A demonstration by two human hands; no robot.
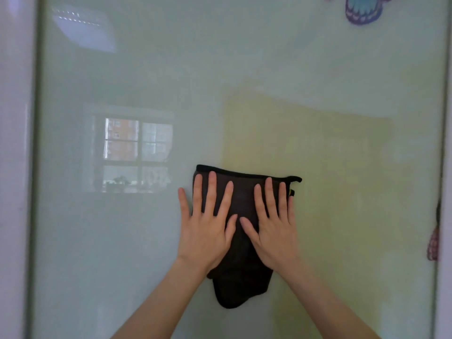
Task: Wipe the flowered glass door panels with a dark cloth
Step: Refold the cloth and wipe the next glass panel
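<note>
On the lower middle of the panel (122, 241), both hands lie flat on the cloth (241, 272), pressing it to the glass. The left hand (205, 231) has a wide grip, its fingers straight and spread: three lie on the cloth, and the little finger rests on bare glass just past the cloth's left edge. The right hand (274, 231) is just as wide and flat, its fingers reaching up near the black hem (244, 173). The two thumbs almost touch at the cloth's middle. The dark cloth hangs below the wrists in a loose fold, and a small loop (294, 179) sticks out at its top right corner. A window (137, 152) is reflected to the left. A blue butterfly (364, 8) sits at the top right. A pale frame (14, 167) runs down the left side.
</note>
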